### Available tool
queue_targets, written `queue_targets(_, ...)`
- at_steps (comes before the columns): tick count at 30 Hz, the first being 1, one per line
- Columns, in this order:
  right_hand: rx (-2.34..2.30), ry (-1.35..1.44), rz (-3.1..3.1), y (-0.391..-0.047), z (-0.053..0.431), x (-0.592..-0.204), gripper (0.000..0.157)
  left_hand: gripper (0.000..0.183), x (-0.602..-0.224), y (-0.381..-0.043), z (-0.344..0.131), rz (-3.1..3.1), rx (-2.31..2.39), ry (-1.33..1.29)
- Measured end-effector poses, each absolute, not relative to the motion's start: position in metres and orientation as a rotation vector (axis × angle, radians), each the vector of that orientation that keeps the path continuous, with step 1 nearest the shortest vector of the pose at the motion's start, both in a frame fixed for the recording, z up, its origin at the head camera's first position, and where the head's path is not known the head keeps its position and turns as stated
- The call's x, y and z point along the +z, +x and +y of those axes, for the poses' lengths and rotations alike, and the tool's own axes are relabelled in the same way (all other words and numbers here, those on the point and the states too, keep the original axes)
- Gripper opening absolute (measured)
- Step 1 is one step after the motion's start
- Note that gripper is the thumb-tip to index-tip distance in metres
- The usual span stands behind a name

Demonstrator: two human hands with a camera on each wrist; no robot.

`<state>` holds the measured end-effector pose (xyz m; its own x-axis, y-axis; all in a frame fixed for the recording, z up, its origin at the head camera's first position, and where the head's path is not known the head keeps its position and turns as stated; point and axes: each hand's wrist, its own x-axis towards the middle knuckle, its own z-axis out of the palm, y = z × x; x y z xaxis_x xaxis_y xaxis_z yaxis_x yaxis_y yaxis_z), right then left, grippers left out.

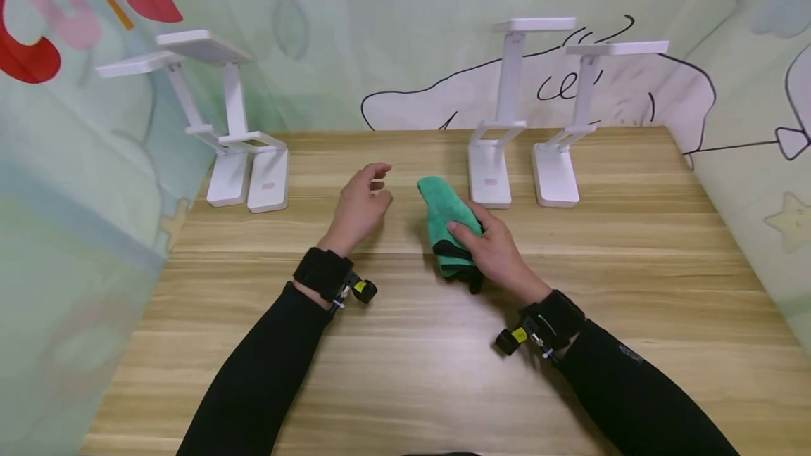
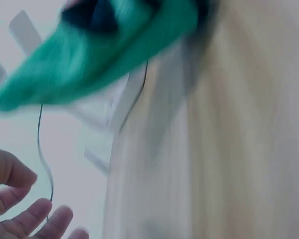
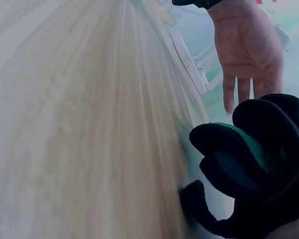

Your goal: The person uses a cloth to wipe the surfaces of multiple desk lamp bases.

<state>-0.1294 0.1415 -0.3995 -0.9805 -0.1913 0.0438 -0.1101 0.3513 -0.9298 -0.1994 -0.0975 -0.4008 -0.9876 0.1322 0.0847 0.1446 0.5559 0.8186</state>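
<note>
Here's the folded green cloth with black edging (image 1: 441, 208), right at the centre of the action, between the two hands! It's the right hand (image 1: 498, 250) that has it, thumb laid across the top and the fingers tucked in along the far side, a firm pinch on the cloth's right edge. From that hand the cloth sits at about 10 o'clock, its green end pointing to 11 and its black folds bunched down towards 5. In the right wrist view those folds curl over each other in thick black loops with green showing inside. Does the lowest bit brush the wooden table (image 1: 412, 350)? Cannot tell!

Over to the left hand (image 1: 360, 208): nothing in it, fingers loosely bent and parted from the thumb, with the cloth well within sight at 3 to 4 o'clock, near but not touching.

And look at the line-up behind! Two white folding desk lamps, an outer left lamp (image 1: 228, 178) and an inner left lamp (image 1: 269, 181), stand upright around 9 to 10 o'clock from the left hand. From the right hand, the inner right lamp (image 1: 490, 178) is near at 12, the outer right lamp (image 1: 556, 178) at 1 to 2.
</note>
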Motion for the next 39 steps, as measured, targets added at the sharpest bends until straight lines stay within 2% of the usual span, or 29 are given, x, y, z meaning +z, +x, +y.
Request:
queue_targets(7,-1.744,-0.247,2.497,-0.131,0.15,-0.399,0.05,0.046,-0.396,-0.218,-0.155,-2.857,-0.936,-0.138)
queue_targets(15,-1.743,-0.221,2.485,-0.132,0.16,-0.403,0.05,0.044,-0.397,-0.228,-0.207,-2.93,-0.621,0.004)
queue_targets(19,-1.74,-0.206,2.476,-0.139,0.165,-0.417,0.051,0.044,-0.401,-0.232,-0.227,-2.939,-0.495,0.019)
queue_targets(27,-1.661,-0.194,2.519,-0.146,0.172,-0.434,0.053,0.046,-0.414,-0.239,-0.248,-2.952,-0.392,-0.024)
queue_targets(35,-1.639,-0.202,2.536,-0.134,0.165,-0.406,0.049,0.048,-0.42,-0.243,-0.252,-2.997,-0.372,-0.001)
queue_targets(39,-1.626,-0.221,2.546,-0.131,0.163,-0.4,0.048,0.043,-0.42,-0.242,-0.253,-3.044,-0.347,0.002)
